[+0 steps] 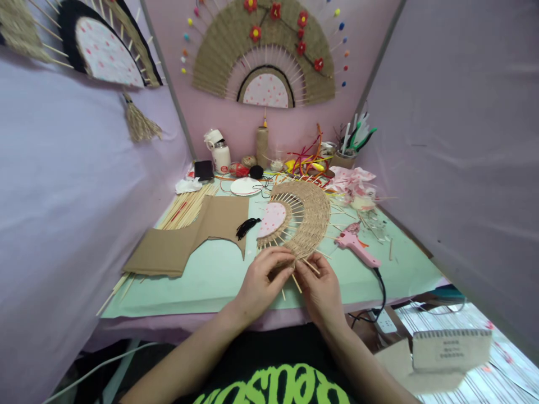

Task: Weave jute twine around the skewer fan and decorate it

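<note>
A half-woven fan (304, 216) of wooden sticks and jute twine lies on the green table mat (219, 275), its pink spotted centre (273, 217) facing left. My left hand (263, 280) pinches the fan's near end, fingers closed on the twine and sticks. My right hand (320, 289) is closed around the sticks beside it, thumb on the woven edge. Both hands touch the fan at the table's front edge.
A pink glue gun (357, 244) with a black cord lies to the right. Brown cardboard (185, 238) and a bundle of sticks (187, 206) lie to the left, a black tassel (247, 226) between. Bottles, twine and pipe cleaners crowd the back. Finished fans hang on the walls.
</note>
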`<state>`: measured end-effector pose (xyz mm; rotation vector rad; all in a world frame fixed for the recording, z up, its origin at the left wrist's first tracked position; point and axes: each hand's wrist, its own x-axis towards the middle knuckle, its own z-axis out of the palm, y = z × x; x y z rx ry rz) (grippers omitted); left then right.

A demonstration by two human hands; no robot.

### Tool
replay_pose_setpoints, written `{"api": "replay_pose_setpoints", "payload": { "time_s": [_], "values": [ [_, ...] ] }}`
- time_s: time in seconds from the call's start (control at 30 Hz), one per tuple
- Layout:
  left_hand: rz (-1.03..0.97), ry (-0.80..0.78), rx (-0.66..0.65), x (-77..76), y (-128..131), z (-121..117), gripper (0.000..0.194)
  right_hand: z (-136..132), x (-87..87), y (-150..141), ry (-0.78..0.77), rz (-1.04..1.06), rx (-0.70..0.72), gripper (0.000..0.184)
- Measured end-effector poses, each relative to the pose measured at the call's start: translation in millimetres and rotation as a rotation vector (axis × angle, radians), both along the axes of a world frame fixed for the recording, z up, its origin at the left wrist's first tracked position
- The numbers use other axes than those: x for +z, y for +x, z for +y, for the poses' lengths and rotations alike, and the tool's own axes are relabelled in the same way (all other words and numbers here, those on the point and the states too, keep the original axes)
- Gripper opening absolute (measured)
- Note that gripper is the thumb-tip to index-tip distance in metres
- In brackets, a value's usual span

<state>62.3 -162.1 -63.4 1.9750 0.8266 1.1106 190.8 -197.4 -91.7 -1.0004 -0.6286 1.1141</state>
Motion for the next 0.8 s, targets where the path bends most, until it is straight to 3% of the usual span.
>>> {"api": "replay_pose_setpoints", "payload": {
  "time_s": [0.33, 0.63, 0.8],
  "values": [
    [0.044, 0.080, -0.030, -9.9, 0.0, 0.1, 0.022, 2.6, 1.9, -4.7, -0.039, 0.060, -0.069, 0.028],
    [0.268, 0.374, -0.074, -16.5, -6.5, 1.9, 0.034, -0.5, 1.9, -5.8, -0.009, 0.233, -0.004, 0.028],
    [0.252, 0.252, -0.087, -11.5, -14.4, 2.9, 0.033, 0.2, 4.9, -6.2, -0.035, 0.244, -0.023, 0.030]
  ]
}}
